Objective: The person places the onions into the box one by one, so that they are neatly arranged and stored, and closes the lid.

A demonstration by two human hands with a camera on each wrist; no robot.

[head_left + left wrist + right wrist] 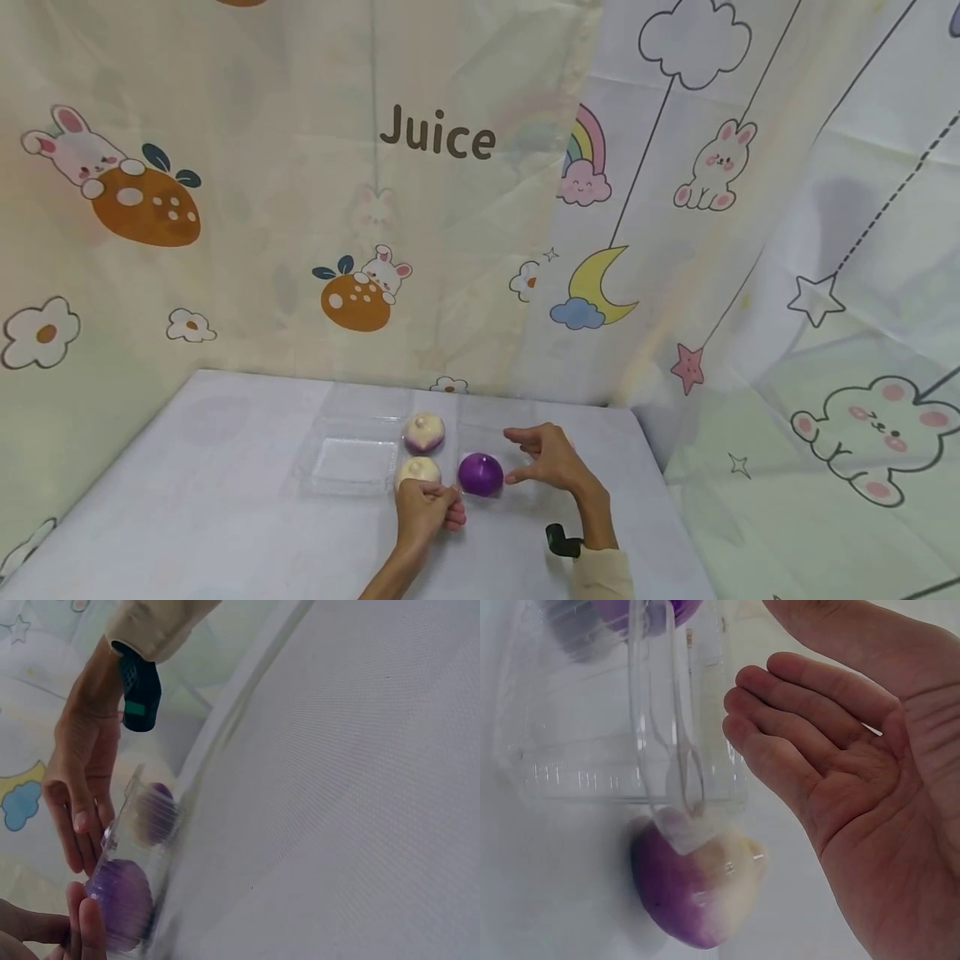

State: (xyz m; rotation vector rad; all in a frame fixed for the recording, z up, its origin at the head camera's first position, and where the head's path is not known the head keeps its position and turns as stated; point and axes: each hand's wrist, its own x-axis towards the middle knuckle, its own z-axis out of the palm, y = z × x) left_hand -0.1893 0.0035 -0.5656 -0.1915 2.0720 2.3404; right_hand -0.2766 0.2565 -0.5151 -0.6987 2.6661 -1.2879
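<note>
A purple turnip-like bulb (481, 475) sits in a clear plastic container (510, 497), between my two hands. My right hand (555, 458) is beside it on the right, with thumb and fingers spread apart and nothing between them. In the right wrist view its palm and fingers are bare. My left hand (423, 512) has bent fingers close to the container's left front corner; whether they pinch the plastic is unclear. It partly covers a cream bulb (418, 469). Behind that lies a cream-and-purple bulb (423, 432).
Another clear plastic container (352, 454) lies to the left on the white-covered table (217, 500). Printed curtains (450, 250) hang along the back and right side. A dark strapped device (562, 542) is on the right wrist.
</note>
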